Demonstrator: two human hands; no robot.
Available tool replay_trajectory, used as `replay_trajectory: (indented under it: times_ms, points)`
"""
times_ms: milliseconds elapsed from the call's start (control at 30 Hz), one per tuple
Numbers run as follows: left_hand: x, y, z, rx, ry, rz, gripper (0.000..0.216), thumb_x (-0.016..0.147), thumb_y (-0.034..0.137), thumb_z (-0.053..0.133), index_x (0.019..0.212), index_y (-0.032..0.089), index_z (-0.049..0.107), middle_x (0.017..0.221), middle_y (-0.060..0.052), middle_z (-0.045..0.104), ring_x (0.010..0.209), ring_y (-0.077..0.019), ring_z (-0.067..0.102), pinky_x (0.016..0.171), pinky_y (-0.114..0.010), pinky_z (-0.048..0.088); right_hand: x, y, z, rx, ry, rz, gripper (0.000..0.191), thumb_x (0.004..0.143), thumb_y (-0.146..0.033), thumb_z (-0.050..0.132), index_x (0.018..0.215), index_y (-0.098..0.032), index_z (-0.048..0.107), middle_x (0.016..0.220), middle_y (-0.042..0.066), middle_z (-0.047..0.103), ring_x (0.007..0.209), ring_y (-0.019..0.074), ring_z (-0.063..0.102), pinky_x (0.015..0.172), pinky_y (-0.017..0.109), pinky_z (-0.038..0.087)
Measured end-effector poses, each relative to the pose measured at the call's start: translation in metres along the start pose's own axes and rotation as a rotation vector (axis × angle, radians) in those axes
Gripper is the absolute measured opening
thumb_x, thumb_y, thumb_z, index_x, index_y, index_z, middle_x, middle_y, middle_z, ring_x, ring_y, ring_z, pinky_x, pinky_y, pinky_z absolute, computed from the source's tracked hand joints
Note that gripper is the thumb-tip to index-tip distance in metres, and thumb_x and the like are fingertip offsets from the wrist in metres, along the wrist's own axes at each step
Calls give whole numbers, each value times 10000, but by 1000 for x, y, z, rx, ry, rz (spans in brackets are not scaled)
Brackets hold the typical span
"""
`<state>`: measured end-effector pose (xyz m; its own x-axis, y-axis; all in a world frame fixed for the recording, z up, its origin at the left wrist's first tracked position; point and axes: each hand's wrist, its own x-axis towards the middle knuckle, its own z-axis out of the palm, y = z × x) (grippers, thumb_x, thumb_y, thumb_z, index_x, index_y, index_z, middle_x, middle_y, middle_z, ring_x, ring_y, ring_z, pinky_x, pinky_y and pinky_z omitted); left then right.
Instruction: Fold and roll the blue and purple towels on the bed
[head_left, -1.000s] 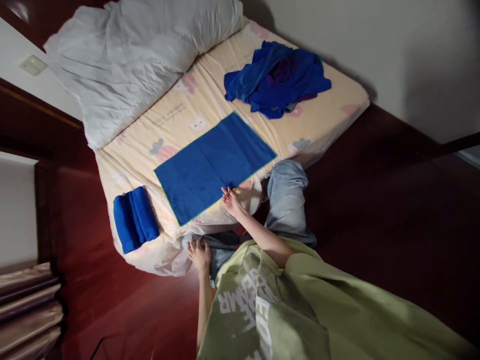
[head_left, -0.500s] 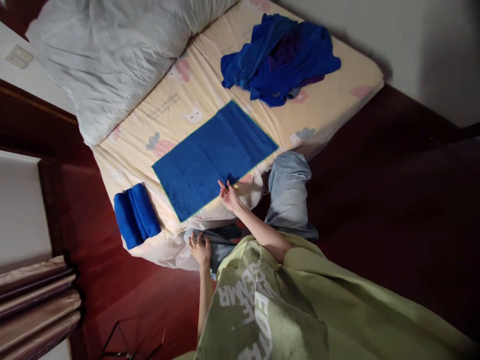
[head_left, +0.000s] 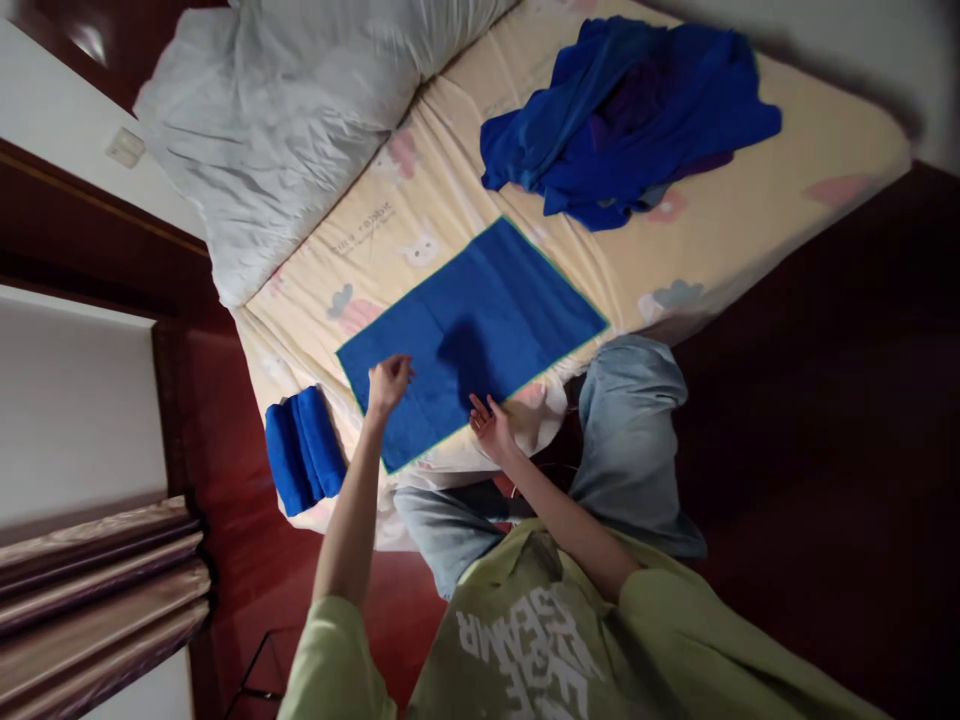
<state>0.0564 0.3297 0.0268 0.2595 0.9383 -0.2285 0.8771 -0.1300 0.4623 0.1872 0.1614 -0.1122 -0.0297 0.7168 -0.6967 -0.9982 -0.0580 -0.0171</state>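
A blue towel [head_left: 525, 300] with a thin green edge lies flat on the bed in front of me. My left hand [head_left: 390, 382] hovers above its left part, fingers curled in and nothing visible in them. Near the towel's front edge is my right hand [head_left: 491, 430], palm turned up, fingers apart and holding nothing. A dark hand-shaped shadow falls on the middle of the towel. To the left, rolled blue towels [head_left: 304, 450] rest side by side at the bed's corner.
A heap of blue and purple cloths [head_left: 622, 120] lies at the back right of the bed [head_left: 750, 220]. A grey pillow or quilt [head_left: 300, 130] covers the back left. My jeans-clad knees [head_left: 630, 430] press close to the front edge. A striped curtain [head_left: 105, 600] hangs at left.
My left hand has lifted from my knee and moved forward over the towel, its fingers now curled. The right hand stays near the front edge. The view has shifted, so the bed sits further right.
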Motion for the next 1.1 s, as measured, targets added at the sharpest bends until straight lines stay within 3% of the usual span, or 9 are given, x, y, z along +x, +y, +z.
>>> replay_trajectory:
  times_ms: [167,267,367,467,633,800,1000,1100]
  points:
    - [138,22,-7,46,-145,-112,393,1008,238,451,1335,75,596,886,-101,757,622,-121,668,701,-245,562,1,1,-3,-29,45,22,29,892,-312,628,892,-284,622,1079,3,770,705,142,687,701,299,609]
    - [189,25,1,52,-226,-213,470,1034,275,448,1466,89,462,882,-112,749,614,-135,679,707,-285,571,2,1,-3,2,94,53,74,850,-301,655,899,-285,603,1040,16,773,708,149,690,707,307,603]
    - [219,28,8,86,-276,-246,504,1053,295,419,1514,93,388,879,-121,743,607,-153,684,714,-331,575,2,2,-3,53,142,87,128,813,-302,685,900,-284,593,1008,30,773,706,159,690,701,317,600]
    - [237,30,13,146,-299,-235,483,1028,268,482,1468,72,449,843,-114,736,611,-152,670,713,-335,570,4,3,-2,64,180,94,155,791,-318,698,892,-283,585,985,44,771,704,174,692,702,342,603]
    - [253,30,12,179,-311,-217,316,959,264,608,1153,23,670,753,-94,703,616,-127,626,675,-272,529,3,2,2,43,210,103,171,777,-319,705,859,-271,563,930,36,765,682,165,685,689,323,597]
    - [258,30,9,175,-408,-305,282,912,298,671,1091,81,692,596,-39,625,509,-120,549,571,-246,465,-3,-2,10,157,248,137,256,733,-266,761,905,-256,571,872,12,762,665,143,681,662,263,575]
    - [265,25,9,49,-250,-297,279,897,311,678,1099,120,654,635,-35,621,523,-131,575,585,-259,452,-5,-4,13,197,263,145,210,746,-259,748,879,-247,586,861,23,765,650,145,673,656,267,571]
    - [265,23,9,-24,-347,-348,232,891,343,685,972,128,651,627,-46,624,499,-129,557,566,-266,419,-4,-4,12,193,256,144,183,752,-251,740,857,-250,591,846,16,761,646,147,669,659,279,573]
